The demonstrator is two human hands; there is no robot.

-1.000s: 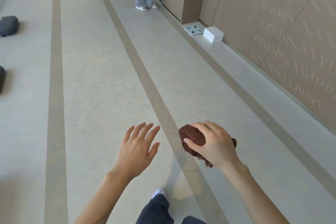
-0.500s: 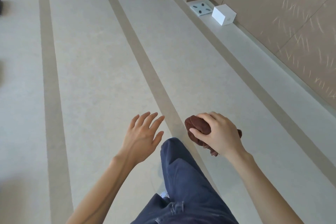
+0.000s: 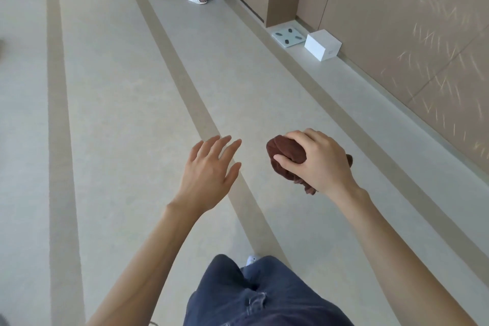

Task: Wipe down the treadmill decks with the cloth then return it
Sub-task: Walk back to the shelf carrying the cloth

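Pale striped floor [image 3: 111, 103] beneath bunched cloth [image 3: 287, 153] in right hand [image 3: 317, 164]

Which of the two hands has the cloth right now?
The right hand, fingers closed around the bunched brown cloth. The left hand is open and empty, fingers spread.

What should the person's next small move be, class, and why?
Probably keep walking forward with the cloth bunched in the right hand. The left hand is open and empty, and only floor lies ahead, with no treadmill in view.
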